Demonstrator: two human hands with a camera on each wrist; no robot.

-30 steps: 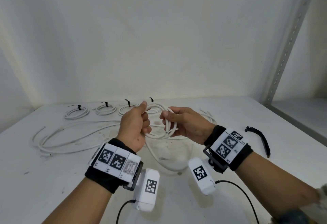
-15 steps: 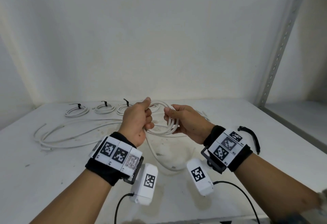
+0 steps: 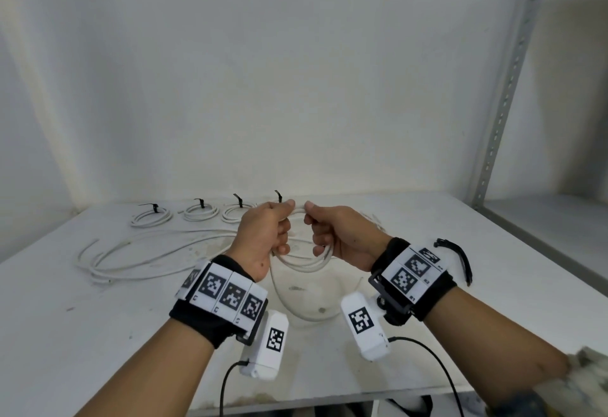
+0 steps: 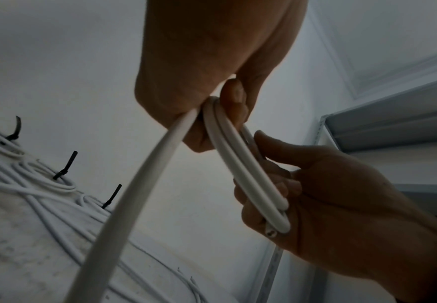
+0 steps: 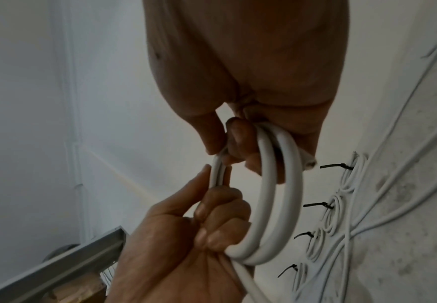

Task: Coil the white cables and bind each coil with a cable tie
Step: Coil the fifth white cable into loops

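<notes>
Above the table's middle I hold a small coil of white cable (image 3: 307, 263) between both hands. My left hand (image 3: 268, 235) grips its left side, fingers curled round the turns (image 5: 277, 194). My right hand (image 3: 332, 235) grips the right side, where the cut cable end (image 4: 270, 232) shows at the palm. From my left hand the cable's free tail (image 4: 134, 194) runs down and loops on the table (image 3: 296, 308). A bunch of black cable ties (image 3: 457, 253) lies to the right of my right wrist.
Several coils bound with black ties (image 3: 200, 212) lie in a row at the back by the wall. Long loose white cables (image 3: 141, 252) sprawl over the table's left half (image 3: 65, 318). A metal shelf upright (image 3: 503, 104) stands at the right.
My two hands have drawn closer together around the coil, which now looks tighter. The head view has tilted up a little.
</notes>
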